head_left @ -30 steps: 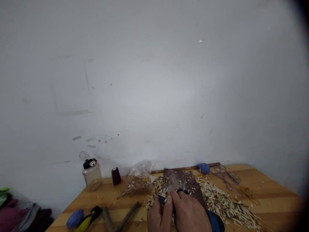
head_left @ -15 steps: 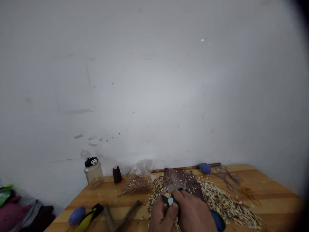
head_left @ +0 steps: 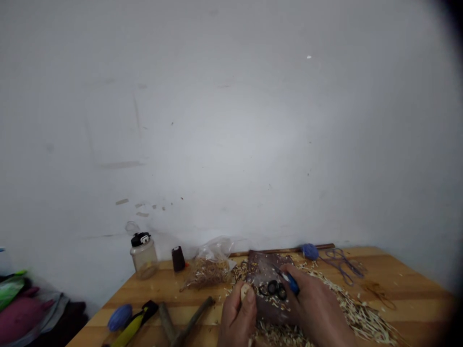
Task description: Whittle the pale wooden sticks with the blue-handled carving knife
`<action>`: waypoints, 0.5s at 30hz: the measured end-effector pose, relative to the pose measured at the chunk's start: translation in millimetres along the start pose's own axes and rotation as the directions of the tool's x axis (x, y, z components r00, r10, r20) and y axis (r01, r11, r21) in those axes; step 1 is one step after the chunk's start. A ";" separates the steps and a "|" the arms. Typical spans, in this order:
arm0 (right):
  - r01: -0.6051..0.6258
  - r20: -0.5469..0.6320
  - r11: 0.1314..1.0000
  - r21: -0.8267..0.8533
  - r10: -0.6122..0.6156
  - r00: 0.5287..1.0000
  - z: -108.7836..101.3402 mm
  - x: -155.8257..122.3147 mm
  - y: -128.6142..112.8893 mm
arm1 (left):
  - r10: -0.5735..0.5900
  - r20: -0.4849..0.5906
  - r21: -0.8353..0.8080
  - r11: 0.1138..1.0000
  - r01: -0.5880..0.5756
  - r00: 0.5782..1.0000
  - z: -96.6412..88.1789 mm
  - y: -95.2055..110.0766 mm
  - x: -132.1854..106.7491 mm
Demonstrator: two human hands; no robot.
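A small pale wooden piece (head_left: 245, 291), rounded at its upper end, stands nearly upright, pinched between thumb and fingers of the left hand (head_left: 237, 315) at about 6 o'clock on the surface (head_left: 398, 284). At its 3 o'clock, near but apart, a blue-handled tool (head_left: 291, 284) (working end hidden) lies tilted, its handle pointing toward 10 o'clock, gripped in the right hand (head_left: 314, 308) above a dark brown sheet (head_left: 262, 265).

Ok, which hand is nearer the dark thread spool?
Left. The left hand lies in front and right of the thread spool, apart from it; the right hand is farther right, over the shavings.
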State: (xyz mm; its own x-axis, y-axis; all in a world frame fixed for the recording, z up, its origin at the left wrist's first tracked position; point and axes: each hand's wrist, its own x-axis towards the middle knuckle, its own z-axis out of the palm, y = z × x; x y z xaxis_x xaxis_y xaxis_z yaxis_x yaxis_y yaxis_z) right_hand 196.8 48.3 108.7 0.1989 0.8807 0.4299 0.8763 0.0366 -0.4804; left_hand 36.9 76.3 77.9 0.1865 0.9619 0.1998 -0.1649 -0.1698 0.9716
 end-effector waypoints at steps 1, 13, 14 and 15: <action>-0.005 -0.002 1.000 0.019 0.005 1.000 1.3 0.6 2.1 | 0.005 0.027 -0.025 1.000 -0.004 1.000 0.5 -0.5 0.1; 0.126 0.105 0.881 0.456 -0.194 0.975 17.5 1.1 -4.9 | -0.192 0.268 -0.387 0.876 0.288 0.944 0.0 -12.6 14.2; 0.134 0.111 0.864 0.485 -0.212 0.971 17.4 1.1 -6.9 | -0.212 0.263 -0.392 0.868 0.305 0.941 0.6 -14.5 15.0; 0.136 0.119 0.845 0.517 -0.228 0.966 16.9 0.8 -9.3 | -0.230 0.258 -0.378 0.870 0.318 0.938 1.1 -16.1 15.8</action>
State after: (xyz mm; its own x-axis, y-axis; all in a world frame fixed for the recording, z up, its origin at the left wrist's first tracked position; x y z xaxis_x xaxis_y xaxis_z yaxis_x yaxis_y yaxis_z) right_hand 181.4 56.7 100.6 -0.0602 0.8988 0.4342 0.5411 0.3949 -0.7425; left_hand 43.6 94.0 65.6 0.4631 0.8863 -0.0037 -0.4503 0.2388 0.8604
